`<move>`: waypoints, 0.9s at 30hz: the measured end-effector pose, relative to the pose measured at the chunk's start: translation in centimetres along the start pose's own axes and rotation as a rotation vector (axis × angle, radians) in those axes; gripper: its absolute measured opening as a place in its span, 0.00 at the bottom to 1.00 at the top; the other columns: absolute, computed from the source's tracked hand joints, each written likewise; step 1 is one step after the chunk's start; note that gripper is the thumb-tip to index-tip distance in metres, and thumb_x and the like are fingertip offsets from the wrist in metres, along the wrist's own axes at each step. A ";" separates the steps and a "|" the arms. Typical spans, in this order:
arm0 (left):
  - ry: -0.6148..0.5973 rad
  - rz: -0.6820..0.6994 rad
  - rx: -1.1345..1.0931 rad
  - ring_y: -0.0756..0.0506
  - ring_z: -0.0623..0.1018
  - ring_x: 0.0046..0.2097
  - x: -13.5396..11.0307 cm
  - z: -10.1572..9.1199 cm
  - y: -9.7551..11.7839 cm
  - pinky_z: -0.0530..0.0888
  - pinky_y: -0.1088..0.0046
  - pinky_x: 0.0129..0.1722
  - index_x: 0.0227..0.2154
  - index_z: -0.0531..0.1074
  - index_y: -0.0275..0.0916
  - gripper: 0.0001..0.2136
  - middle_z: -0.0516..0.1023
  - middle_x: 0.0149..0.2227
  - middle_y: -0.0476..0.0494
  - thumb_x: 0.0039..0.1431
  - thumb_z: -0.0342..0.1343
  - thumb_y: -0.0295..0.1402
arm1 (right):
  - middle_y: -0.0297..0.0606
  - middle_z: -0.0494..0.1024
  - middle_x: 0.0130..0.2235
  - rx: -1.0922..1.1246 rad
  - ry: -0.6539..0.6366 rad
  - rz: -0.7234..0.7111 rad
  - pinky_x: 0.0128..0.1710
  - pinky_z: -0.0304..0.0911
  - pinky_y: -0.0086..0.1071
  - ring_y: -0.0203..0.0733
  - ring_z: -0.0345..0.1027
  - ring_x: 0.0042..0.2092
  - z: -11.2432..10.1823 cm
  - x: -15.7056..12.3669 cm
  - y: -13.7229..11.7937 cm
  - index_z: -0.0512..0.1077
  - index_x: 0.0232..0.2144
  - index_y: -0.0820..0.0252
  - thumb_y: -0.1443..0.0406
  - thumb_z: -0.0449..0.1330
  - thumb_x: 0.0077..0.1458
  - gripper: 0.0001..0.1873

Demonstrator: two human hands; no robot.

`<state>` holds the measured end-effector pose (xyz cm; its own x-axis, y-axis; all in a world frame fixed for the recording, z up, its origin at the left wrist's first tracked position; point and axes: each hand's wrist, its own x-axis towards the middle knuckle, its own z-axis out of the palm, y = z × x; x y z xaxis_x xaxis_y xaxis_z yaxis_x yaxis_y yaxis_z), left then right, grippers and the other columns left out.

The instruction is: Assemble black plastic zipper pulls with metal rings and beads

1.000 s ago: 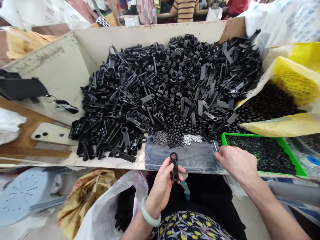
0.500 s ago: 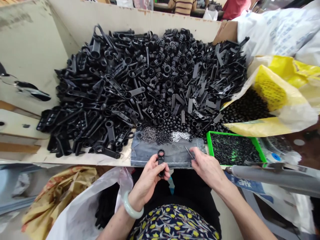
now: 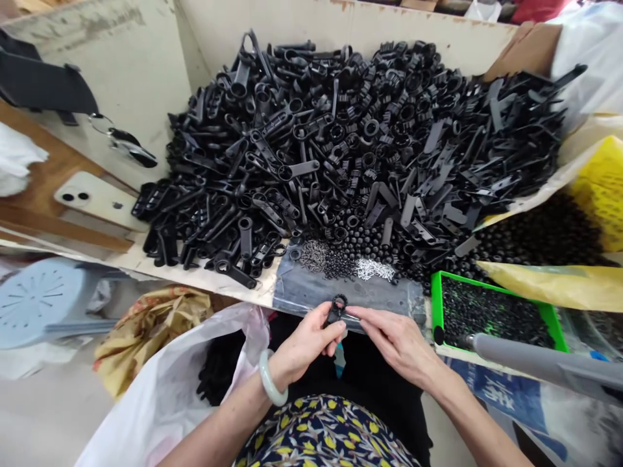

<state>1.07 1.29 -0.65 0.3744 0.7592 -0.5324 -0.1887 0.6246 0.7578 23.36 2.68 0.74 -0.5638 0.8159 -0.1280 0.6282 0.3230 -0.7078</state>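
My left hand (image 3: 306, 340) is closed around a black plastic part with a toothed ring at its end (image 3: 339, 302), held just off the front edge of the table. My right hand (image 3: 402, 334) grips a thin pointed metal tool (image 3: 352, 317), whose tip meets the part just below the ring. Whether the tip is inside the part is hidden. Beyond both hands lies a grey mat (image 3: 316, 292). Along its far edge are small piles of grey springs or screws (image 3: 313, 255), tiny black pieces (image 3: 341, 267) and shiny silver pins (image 3: 374, 268).
A large heap of black plastic parts (image 3: 302, 168) fills the table behind the mat. At right are a green tray (image 3: 437, 305) of small black pieces, a yellow-and-white bag (image 3: 549, 285) and a grey tube (image 3: 525, 355). A phone (image 3: 97, 198) leans at left; a white bag (image 3: 146, 395) hangs below.
My right hand has moved left, bringing the metal tool to the black part. My left hand has tilted the part. The camera view has shifted left.
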 end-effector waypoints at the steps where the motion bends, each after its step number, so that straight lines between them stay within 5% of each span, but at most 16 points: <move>1: -0.001 0.000 0.012 0.55 0.64 0.23 0.1 0.0 0.0 0.58 0.76 0.24 0.43 0.71 0.38 0.15 0.69 0.28 0.53 0.62 0.63 0.43 | 0.36 0.80 0.59 0.005 -0.012 -0.019 0.56 0.69 0.35 0.43 0.76 0.57 0.1 0.1 0.2 0.70 0.63 0.45 0.62 0.48 0.75 0.20; 10: 0.008 -0.037 0.076 0.56 0.68 0.19 0.5 0.0 0.3 0.57 0.79 0.18 0.44 0.69 0.38 0.13 0.73 0.27 0.54 0.63 0.59 0.40 | 0.35 0.76 0.38 -0.038 -0.070 -0.040 0.39 0.65 0.31 0.39 0.73 0.39 0.2 0.9 1.2 0.76 0.54 0.50 0.61 0.48 0.76 0.17; 27: 0.060 0.041 0.217 0.55 0.64 0.21 1.0 0.3 -0.4 0.65 0.79 0.21 0.40 0.69 0.38 0.08 0.68 0.26 0.55 0.63 0.57 0.36 | 0.34 0.75 0.34 -0.124 0.088 -0.036 0.39 0.63 0.31 0.40 0.69 0.38 1.8 1.2 1.3 0.79 0.49 0.49 0.59 0.53 0.74 0.14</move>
<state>1.77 1.74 -1.37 0.3147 0.7966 -0.5162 -0.0003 0.5440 0.8391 22.58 3.21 -1.56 -0.5418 0.8396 -0.0389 0.6728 0.4055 -0.6187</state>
